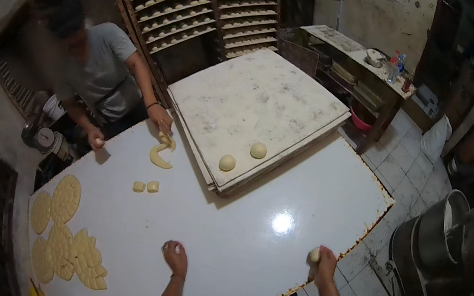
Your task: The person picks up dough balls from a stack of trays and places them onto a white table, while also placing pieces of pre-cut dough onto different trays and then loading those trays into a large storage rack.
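Note:
My right hand (325, 269) is closed round a pale dough ball (315, 254) at the table's right edge. Lower and nearer the middle, my left hand (175, 257) is curled on the white tabletop (233, 258); its fingers hide whatever is in them. Beyond it lie two small square dough pieces (146, 186). Two round dough balls (258, 150) rest on the near corner of a floured board (257, 96). Several flat dough rounds scored into pieces (65, 199) lie at the table's left, some overlapping, one partly broken apart.
Across the table at the left, a person (109, 61) handles a curved dough strip (160, 155). A scale (46, 138) stands near them. Behind is a rack (173, 3) full of dough balls. A side bench (349, 51) and a large metal mixer (438, 239) are at the right.

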Demonstrator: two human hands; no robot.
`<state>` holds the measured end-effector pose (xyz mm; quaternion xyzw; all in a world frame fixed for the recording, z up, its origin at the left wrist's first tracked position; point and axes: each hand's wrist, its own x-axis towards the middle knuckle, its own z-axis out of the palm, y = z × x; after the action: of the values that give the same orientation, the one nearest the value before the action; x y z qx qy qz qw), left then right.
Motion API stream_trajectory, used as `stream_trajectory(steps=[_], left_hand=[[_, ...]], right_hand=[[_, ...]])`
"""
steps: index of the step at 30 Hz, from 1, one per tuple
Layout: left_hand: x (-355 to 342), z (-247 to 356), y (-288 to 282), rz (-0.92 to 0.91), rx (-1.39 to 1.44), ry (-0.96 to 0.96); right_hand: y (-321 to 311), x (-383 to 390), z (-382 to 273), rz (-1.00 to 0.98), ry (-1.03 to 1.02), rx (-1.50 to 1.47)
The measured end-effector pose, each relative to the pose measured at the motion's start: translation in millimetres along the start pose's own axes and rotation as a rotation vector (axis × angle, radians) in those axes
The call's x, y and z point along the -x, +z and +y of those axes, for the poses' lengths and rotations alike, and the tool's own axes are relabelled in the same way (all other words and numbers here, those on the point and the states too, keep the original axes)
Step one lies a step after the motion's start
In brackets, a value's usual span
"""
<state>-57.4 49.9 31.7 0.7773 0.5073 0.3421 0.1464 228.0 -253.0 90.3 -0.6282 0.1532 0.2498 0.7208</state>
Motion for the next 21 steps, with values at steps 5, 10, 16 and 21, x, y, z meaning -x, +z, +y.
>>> stream_trajectory(steps=[5,10,16,21], left_hand=[[85,41,-14,-0.222,-0.067,0.179],[22,5,13,0.126,-0.207,-0.258],[62,87,26,0.344,0.145,-0.675],[-3,156,7,0.557,0.863,-0.961]], right_hand=[[49,-83,-112,-0.364,0.035,-0.081],[127,-170,-212,-0.554,-0.430,0.447],[219,-226,-261,-0.627,-1.184,0.831],[223,-262,-259,-0.808,-1.205,1.106]])
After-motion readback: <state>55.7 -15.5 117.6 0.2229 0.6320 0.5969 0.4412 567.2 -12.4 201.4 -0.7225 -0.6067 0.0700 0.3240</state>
